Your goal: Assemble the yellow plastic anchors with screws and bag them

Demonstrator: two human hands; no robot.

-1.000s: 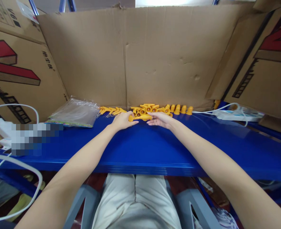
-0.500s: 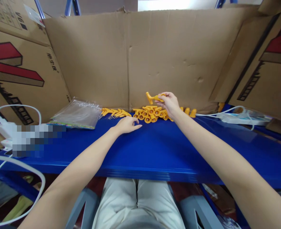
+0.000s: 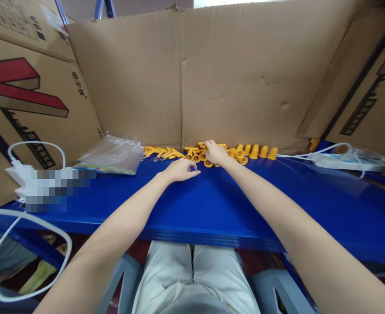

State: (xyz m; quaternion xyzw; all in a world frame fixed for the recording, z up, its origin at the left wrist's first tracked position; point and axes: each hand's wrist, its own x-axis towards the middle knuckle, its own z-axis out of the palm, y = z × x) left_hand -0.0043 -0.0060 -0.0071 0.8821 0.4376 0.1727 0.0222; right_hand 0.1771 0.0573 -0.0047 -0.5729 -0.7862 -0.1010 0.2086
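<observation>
On the blue table (image 3: 192,209), right hand (image 3: 216,153) at piled yellow pieces (image 3: 202,155)

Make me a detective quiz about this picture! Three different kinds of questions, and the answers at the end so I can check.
1. True or false: the right hand is at the yellow pile.

2. Which is nearer the clear bag?
A) the right hand
B) the left hand

3. Fill in the missing colour: the table is ____.

Key: 1. True. 2. B, the left hand. 3. Blue.
</observation>
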